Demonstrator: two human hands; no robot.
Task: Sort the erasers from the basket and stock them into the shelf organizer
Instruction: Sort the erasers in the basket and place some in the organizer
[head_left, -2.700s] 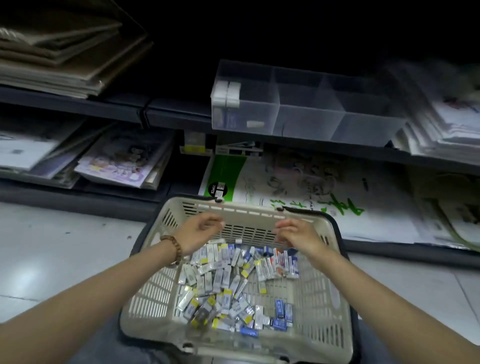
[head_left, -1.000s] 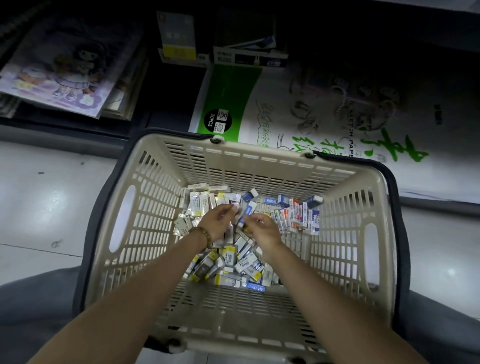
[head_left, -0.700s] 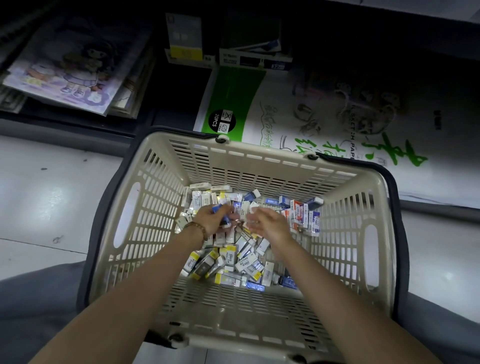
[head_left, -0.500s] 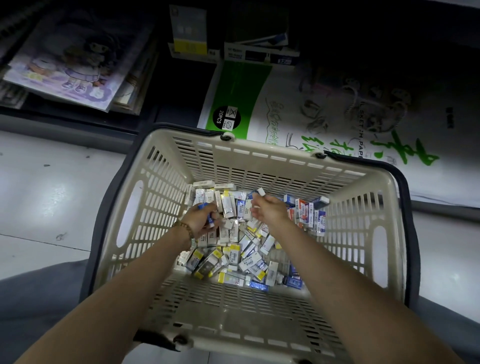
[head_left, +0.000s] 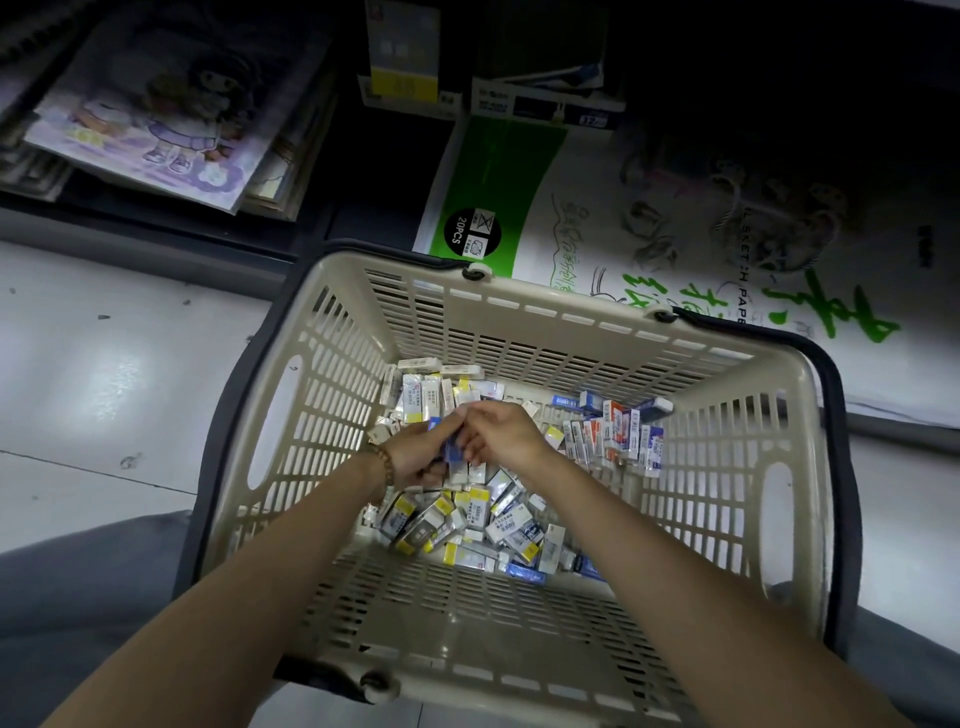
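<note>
**Item: erasers (head_left: 467, 525).** Loose heap of small sleeved blocks on the bottom of the basket (head_left: 545, 306), centre of frame. Yellow-and-white sleeves lie mostly towards the lower middle. A red-and-blue group (head_left: 618, 434) stands on edge at the right of the heap.

**Shelf organizer.** Not in view.

**Left hand (head_left: 415, 457).** Low inside the basket, with a beaded bracelet (head_left: 384, 462) at the wrist. Its fingers are curled round a blue-sleeved eraser (head_left: 453, 451). I cannot tell whether more lie behind it in the palm.

**Right hand (head_left: 498, 431).** Touching the left, fingertips bent onto the same blue-sleeved eraser in a pinch.

**Surroundings.** Pale tiled floor (head_left: 104, 389) at left, a sketch-paper pack (head_left: 623, 218) at upper right, and an illustrated book (head_left: 156, 119) at upper left.

**Hazards, as judged:**
- Mis-sorting: the light is dim and the sleeves look alike, so a wrong kind could join the handful.
- Dropping at hand-over: both hands are on one small, slick-wrapped block. If it slips, it probably falls back into the heap and the pick is lost.
- Overfilled palm: gathering several before the lift could spill some over the rim onto the floor, or through the slotted walls if they go narrow end first.
- Disturbing the upright red-and-blue group: a forearm sweep to the right would likely mix it into the heap again.
</note>
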